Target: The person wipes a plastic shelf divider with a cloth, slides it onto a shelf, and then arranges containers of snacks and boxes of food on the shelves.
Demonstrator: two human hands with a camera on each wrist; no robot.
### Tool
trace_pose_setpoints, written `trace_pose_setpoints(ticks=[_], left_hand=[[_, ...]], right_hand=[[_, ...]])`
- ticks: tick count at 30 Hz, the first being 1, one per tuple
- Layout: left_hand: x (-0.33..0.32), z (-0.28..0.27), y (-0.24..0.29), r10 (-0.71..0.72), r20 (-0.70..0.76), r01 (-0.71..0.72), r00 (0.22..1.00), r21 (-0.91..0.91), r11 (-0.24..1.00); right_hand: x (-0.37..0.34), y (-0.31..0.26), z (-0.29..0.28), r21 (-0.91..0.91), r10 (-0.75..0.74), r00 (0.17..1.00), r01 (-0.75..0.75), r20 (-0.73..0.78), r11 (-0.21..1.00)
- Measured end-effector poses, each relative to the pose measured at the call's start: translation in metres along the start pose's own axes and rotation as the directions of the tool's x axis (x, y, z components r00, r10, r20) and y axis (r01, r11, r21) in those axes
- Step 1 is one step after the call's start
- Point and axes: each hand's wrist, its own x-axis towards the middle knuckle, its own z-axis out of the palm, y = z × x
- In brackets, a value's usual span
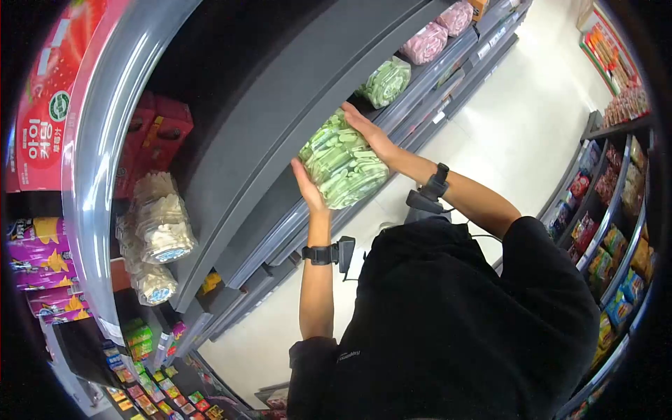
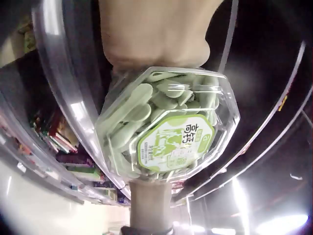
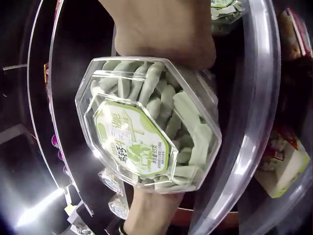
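Shop shelving (image 1: 231, 161) curves up the left side of a pale-floored aisle, starting at the far left with a red strawberry-printed package (image 1: 63, 133) above purple snack bags (image 1: 45, 262). Next come clear tubs of cream-coloured pieces (image 1: 164, 224), and below them rows of small bright packets (image 1: 157, 388). Then the left hand (image 1: 313, 192), with a camera strapped to its wrist, holds one side of the green tubs (image 1: 344, 164) — clear, eight-sided, packed with pale green pieces, a green-and-white label (image 2: 178, 142) on the lid. The stack sits between both hands, at the edge of the shelving; whether it touches the shelf I cannot tell. On its other side the right hand (image 1: 367, 136) holds it too — most of the fingers are hidden behind the tubs. Beyond, another green tub (image 1: 387, 82) and pink tubs (image 1: 427, 43) stand on the shelf. At far right, more shelves carry colourful bags (image 1: 605, 269).
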Motion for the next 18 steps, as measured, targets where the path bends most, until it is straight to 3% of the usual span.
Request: trace_pose_setpoints(ticks=[1,2,4,6,8,9,10,12,18], left_hand=[[0.007,-0.006,-0.004,0.036,-0.018,-0.035,0.999,0.058,0.998],[0.016,-0.010,-0.006,0.072,-0.031,-0.068,0.997,0.117,0.991],[0.029,-0.013,-0.010,0.053,-0.059,-0.049,0.997,0.063,0.997],[0.045,-0.021,-0.013,0.050,-0.106,-0.039,0.993,0.106,0.994],[0.063,-0.039,-0.018,0.034,-0.173,-0.008,0.984,0.148,0.989],[0.074,-0.043,-0.019,0.026,-0.242,-0.004,0.970,0.092,0.996],[0.082,-0.047,-0.022,0.014,-0.310,-0.003,0.951,0.036,0.999],[0.085,-0.053,-0.027,0.060,-0.305,-0.034,0.951,0.088,0.996],[0.101,-0.051,-0.026,0.112,-0.296,-0.061,0.949,0.175,0.983]], right_hand=[[-0.004,-0.014,0.011,-0.072,0.041,0.992,-0.050,-0.122,0.996],[0.006,-0.008,0.003,-0.070,0.041,0.992,-0.050,-0.117,0.996],[0.026,0.008,-0.014,0.041,-0.006,1.000,0.007,-0.029,0.999],[0.037,0.008,-0.016,0.089,0.012,0.998,-0.007,-0.061,0.996],[0.046,0.001,-0.016,-0.042,0.134,0.973,-0.145,-0.187,0.989],[0.050,-0.001,-0.017,-0.168,0.077,0.977,-0.112,-0.200,0.979],[0.057,0.003,-0.021,-0.169,0.085,0.977,-0.119,-0.198,0.978],[0.069,0.011,-0.025,-0.253,0.068,0.965,-0.134,-0.254,0.958],[0.071,0.012,-0.030,-0.348,0.014,0.974,-0.094,-0.224,0.933]])
